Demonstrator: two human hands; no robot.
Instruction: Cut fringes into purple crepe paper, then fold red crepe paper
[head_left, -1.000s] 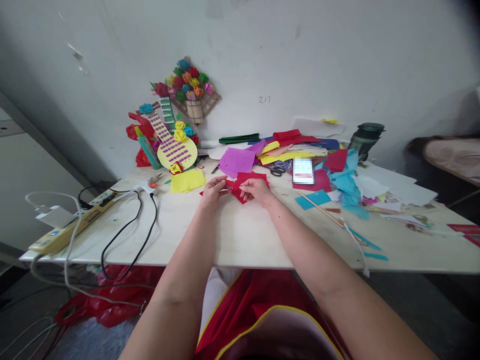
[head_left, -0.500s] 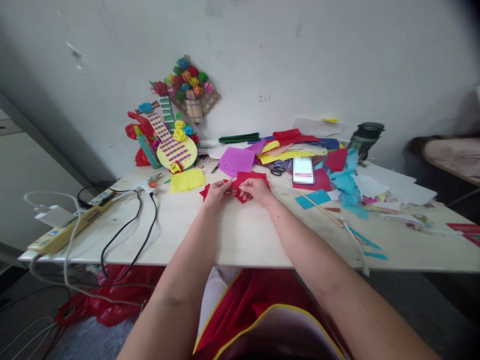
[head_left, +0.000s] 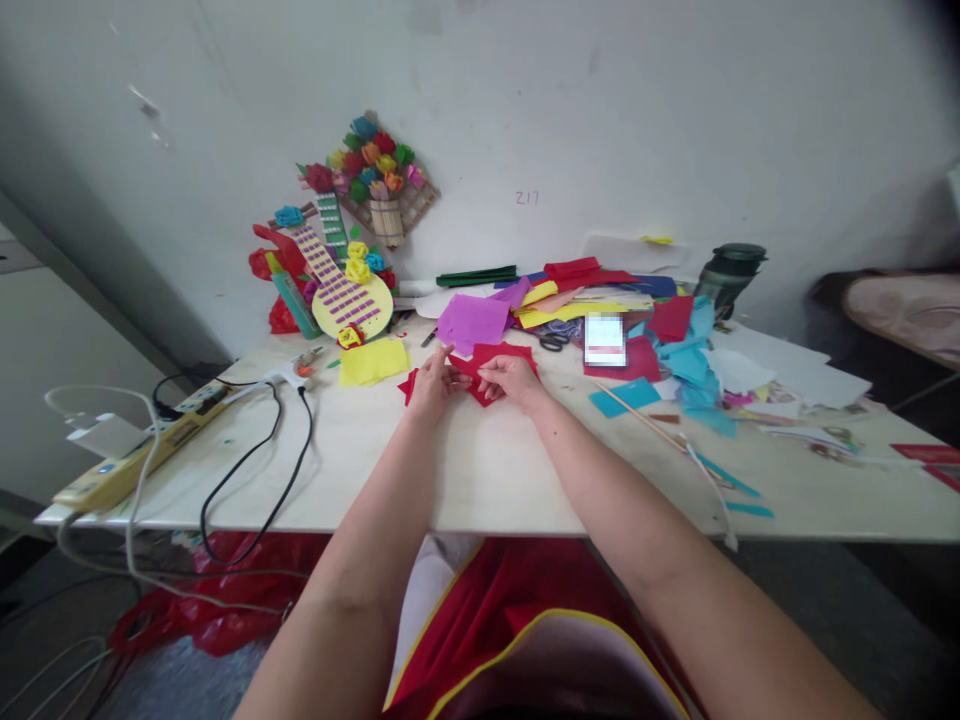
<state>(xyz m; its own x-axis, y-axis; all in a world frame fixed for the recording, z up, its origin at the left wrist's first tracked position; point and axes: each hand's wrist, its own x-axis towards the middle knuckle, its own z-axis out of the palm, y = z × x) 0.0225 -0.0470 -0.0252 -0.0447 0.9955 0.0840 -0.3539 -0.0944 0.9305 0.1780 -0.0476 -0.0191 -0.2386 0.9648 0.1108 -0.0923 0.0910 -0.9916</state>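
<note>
My right hand [head_left: 512,380] pinches a small piece of red paper [head_left: 469,366] between thumb and fingers, just above the table. On the paper's left side is my left hand [head_left: 435,385], its fingers apart and its fingertips near the paper's edge. More red paper sheets [head_left: 504,351] lie flat behind my right hand, partly covered by it. Another bit of red paper [head_left: 408,385] sticks out to the left of my left hand.
Yellow paper [head_left: 373,362], purple paper [head_left: 472,320] and scissors [head_left: 555,342] lie beyond my hands. A phone [head_left: 604,340], blue paper [head_left: 624,397] and a wooden stick [head_left: 641,416] are to the right. At left are a power strip [head_left: 142,450] and a paper guitar [head_left: 352,300].
My left hand's fingers have parted from their pinch on the red paper, with one finger now raised. My right hand stays in nearly the same place, pinching the paper.
</note>
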